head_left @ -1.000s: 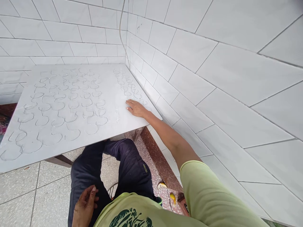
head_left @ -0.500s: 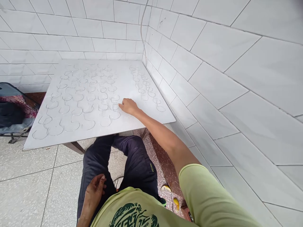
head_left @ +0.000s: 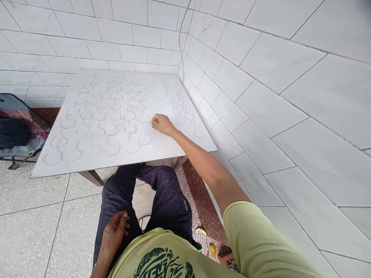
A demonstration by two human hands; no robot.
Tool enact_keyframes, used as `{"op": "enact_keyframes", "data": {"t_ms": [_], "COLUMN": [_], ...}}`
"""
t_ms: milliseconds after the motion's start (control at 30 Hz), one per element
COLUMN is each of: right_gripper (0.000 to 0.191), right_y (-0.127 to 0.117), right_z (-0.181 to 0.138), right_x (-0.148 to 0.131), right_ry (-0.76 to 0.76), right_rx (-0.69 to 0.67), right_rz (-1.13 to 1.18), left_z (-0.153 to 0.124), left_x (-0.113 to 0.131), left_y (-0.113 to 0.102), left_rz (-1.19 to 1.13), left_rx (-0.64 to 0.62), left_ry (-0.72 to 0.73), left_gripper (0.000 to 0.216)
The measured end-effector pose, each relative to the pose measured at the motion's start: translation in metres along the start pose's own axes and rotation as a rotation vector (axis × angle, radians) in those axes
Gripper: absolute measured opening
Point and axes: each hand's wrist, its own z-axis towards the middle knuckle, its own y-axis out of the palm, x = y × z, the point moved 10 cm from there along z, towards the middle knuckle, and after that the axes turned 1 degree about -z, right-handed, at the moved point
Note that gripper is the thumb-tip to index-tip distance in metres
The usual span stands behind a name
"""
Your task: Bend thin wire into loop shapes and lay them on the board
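A white board [head_left: 162, 92] lies flat on a table, with many thin dark S-shaped strands [head_left: 129, 114] spread across it in rows. My right hand [head_left: 162, 124] is over the board's middle right, its thumb and fingers pinched together beside the strands. A faint line shows at its fingertips, likely one thin curved strand, though most of it cannot be made out. My left hand [head_left: 115, 227] rests on my thigh with fingers curled in and the thumb against them. Nothing shows in it.
White tiled walls [head_left: 249, 77] meet behind and to the right of the board, and a grey cable [head_left: 180, 42] hangs in the corner. At the left stands a folding chair [head_left: 20, 127] with a dark bag on it. A yellow object [head_left: 212, 249] lies on the floor.
My right hand has shifted slightly up and away, its fingers now more tightly pinched. A strand near its fingertips no longer shows on the board. The left hand stays put; the view has tilted slightly.
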Motion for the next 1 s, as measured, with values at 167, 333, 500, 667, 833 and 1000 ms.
{"op": "enact_keyframes", "data": {"t_ms": [167, 333, 500, 667, 833, 1000], "right_gripper": [0.017, 0.019, 0.019, 0.011, 0.013, 0.017], "right_y": [-0.010, -0.006, -0.013, -0.013, -0.010, -0.017], "right_z": [-0.013, -0.015, -0.014, -0.019, -0.026, -0.035], "right_x": [-0.009, -0.007, -0.015, -0.014, -0.006, 0.012], "right_ry": [-0.018, -0.001, -0.145, -0.259, -0.261, -0.117], "right_rx": [0.063, 0.106, 0.130, 0.077, -0.016, -0.017], "right_rz": [0.226, 0.186, -0.183, -0.588, -0.554, -0.294], "left_z": [-0.001, 0.002, 0.000, -0.007, -0.007, 0.001], "left_x": [0.005, 0.025, 0.052, 0.082, 0.110, 0.130], "left_y": [-0.002, -0.001, -0.002, 0.011, 0.033, 0.045], "left_rz": [-0.015, -0.018, 0.004, 0.010, 0.009, 0.006], "left_rx": [0.013, 0.029, 0.063, 0.043, -0.014, -0.046], "left_ry": [0.019, 0.061, 0.118, 0.183, 0.276, 0.340], "left_gripper": [0.068, 0.066, 0.066, 0.062, 0.050, 0.046]}}
